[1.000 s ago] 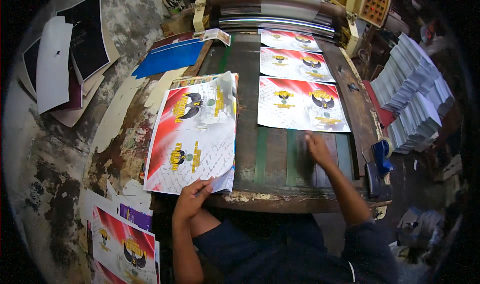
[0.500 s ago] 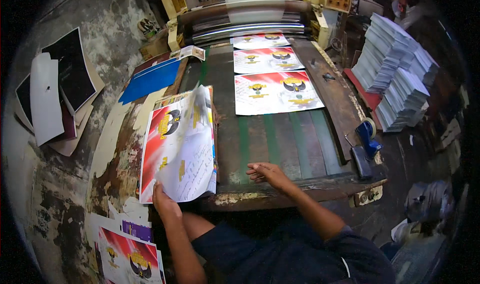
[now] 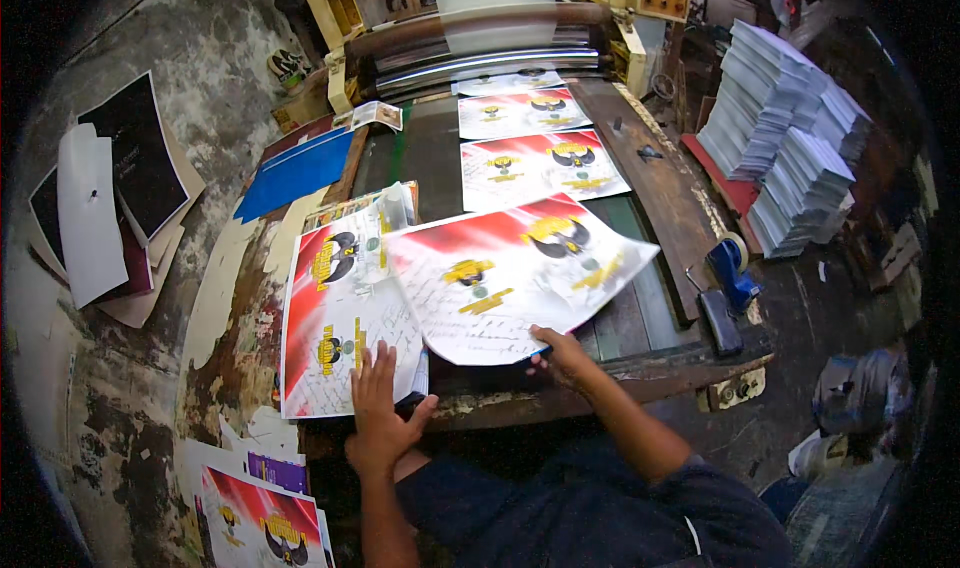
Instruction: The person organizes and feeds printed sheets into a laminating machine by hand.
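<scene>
A red and white printed sheet [image 3: 480, 258] is pinched at its near edge by my right hand [image 3: 560, 358]; it hangs tilted and curved above the table, its left part over the stack. My left hand [image 3: 382, 413], fingers spread, lies at the near right corner of the stack of printed sheets [image 3: 310, 358] on the table's left. A small dark object, too hidden to name, shows by its thumb. Farther off, a row of like printed sheets [image 3: 590, 173] lies on the green-striped feed table [image 3: 430, 148], leading toward the rollers.
The roller machine [image 3: 490, 60] with clear film stands at the far end. On the right edge sits a blue tape dispenser [image 3: 735, 273]; beyond it are tall paper stacks [image 3: 800, 158]. Blue sheets [image 3: 295, 173] lie far left, and another printed pile [image 3: 260, 518] stands near left.
My right hand has taken hold of the top sheet and drawn it rightward off the stack. My left hand has let go of the sheet's corner and spread. The row has advanced toward the rollers.
</scene>
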Motion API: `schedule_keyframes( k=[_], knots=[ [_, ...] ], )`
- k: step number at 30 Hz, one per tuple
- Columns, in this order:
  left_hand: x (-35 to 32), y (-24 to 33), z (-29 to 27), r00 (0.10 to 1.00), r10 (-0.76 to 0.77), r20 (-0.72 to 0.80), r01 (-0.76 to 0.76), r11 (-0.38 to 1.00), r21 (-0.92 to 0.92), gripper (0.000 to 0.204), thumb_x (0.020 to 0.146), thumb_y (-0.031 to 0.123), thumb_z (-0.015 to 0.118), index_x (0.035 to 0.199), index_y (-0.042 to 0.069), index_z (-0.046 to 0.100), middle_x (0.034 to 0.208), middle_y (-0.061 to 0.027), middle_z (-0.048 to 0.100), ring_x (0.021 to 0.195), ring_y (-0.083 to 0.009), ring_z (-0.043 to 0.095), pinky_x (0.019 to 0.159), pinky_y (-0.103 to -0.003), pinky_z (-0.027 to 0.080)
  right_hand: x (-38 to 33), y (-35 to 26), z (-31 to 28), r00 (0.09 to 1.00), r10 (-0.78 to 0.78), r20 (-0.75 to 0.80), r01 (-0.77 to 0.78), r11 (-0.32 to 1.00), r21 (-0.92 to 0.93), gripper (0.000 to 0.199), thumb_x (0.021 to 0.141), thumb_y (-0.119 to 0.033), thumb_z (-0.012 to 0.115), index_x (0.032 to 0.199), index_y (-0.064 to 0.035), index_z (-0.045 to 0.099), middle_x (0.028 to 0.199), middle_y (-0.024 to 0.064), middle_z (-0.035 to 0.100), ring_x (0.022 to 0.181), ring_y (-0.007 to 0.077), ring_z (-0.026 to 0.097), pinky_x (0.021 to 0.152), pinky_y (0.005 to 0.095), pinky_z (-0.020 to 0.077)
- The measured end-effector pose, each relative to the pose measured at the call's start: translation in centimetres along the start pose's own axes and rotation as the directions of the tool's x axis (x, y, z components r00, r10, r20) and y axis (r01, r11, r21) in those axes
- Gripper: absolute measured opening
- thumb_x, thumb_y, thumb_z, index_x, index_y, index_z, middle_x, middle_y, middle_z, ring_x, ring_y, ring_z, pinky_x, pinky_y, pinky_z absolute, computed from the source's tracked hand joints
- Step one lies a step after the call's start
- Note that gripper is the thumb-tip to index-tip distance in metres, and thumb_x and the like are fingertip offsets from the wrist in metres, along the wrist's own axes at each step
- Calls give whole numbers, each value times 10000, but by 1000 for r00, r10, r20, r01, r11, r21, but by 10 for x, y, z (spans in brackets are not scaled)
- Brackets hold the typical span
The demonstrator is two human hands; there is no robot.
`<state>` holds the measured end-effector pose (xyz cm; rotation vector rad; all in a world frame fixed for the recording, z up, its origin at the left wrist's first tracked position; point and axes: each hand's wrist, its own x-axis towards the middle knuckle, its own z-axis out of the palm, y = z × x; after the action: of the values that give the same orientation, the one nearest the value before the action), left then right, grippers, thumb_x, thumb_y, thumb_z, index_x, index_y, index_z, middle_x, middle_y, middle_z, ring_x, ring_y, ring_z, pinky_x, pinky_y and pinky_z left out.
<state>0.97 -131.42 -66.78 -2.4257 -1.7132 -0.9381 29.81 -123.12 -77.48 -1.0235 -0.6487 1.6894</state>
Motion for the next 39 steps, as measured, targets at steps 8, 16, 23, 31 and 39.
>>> schedule_keyframes(
  k=[8, 16, 23, 31, 39],
  knots=[
    [-24, -42, 24, 983, -65, 170, 96, 979, -180, 535, 967, 393, 419, 1385, 61, 396, 1434, -141, 391, 1380, -348, 251, 1136, -471, 113, 37, 15, -19, 975, 210, -68, -183, 940, 287, 319, 955, -361, 484, 1125, -93, 453, 764, 86, 564, 504, 113, 422, 651, 395, 508],
    [-28, -37, 24, 922, -363, 137, 388, 865, -319, 445, 993, 327, 380, 1345, 67, 464, 1351, -170, 485, 1345, -382, 303, 1090, -370, 243, 112, -8, -42, 983, 185, 7, -176, 926, 333, 406, 964, -395, 448, 1143, -31, 445, 907, 139, 611, 555, 119, 491, 691, 390, 543],
    [-19, -27, 16, 664, -718, 211, 724, 545, -423, 526, 958, 467, 419, 1243, 48, 559, 1281, -138, 557, 1197, -304, 514, 1007, -369, 363, 152, -30, -54, 995, 99, 0, -89, 895, 438, 450, 972, -416, 395, 1172, -14, 407, 979, 170, 604, 680, 154, 562, 729, 420, 549],
    [-14, 5, 11, 984, -171, 41, 174, 922, -346, 368, 895, 426, 560, 1067, 120, 671, 1168, -119, 628, 1158, -313, 551, 1083, -485, 244, 20, -36, 9, 894, 108, 435, -141, 989, 44, 594, 918, -504, 469, 1251, -24, 364, 1024, 170, 581, 741, 240, 577, 665, 417, 555],
    [0, 10, 3, 993, 24, 115, -27, 999, 26, 775, 763, 519, 666, 1329, 35, 450, 1461, -195, 320, 1392, -362, 211, 1118, -529, 129, -47, 22, -11, 983, 156, 95, -159, 987, 27, 372, 896, -296, 597, 1122, -11, 518, 842, 59, 574, 611, 119, 525, 534, 323, 546]
  ],
)
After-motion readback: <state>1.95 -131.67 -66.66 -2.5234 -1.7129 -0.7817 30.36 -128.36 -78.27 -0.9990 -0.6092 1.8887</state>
